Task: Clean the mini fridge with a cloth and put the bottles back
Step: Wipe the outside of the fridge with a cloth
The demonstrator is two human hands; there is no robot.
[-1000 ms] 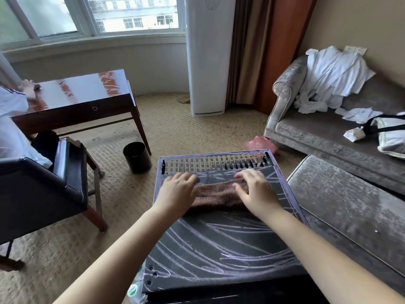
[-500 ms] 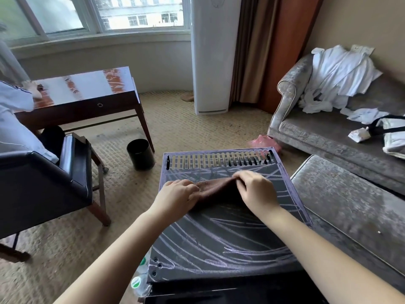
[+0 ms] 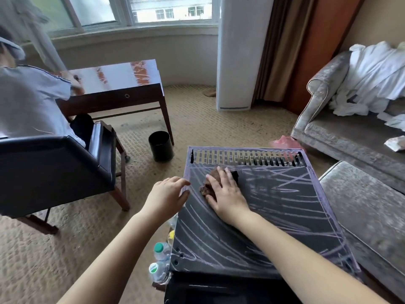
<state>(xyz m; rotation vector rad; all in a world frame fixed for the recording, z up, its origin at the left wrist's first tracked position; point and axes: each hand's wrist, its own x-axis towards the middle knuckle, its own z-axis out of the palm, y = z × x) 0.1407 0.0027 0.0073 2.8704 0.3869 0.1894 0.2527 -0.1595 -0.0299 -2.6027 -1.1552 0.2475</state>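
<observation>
Wiping step: right hand (image 3: 225, 193) presses flat on the cloth (image 3: 206, 188) atop the mini fridge (image 3: 285, 216), left hand (image 3: 166, 194) relaxed and empty beside its edge; next probably calls for sweeping the streaks.

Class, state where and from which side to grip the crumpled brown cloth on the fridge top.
Probably the bunched left edge of the brown cloth, from above-left: it bulges clear of the right hand pressing on it, and the dark metal fridge top blocks any reach underneath.
</observation>
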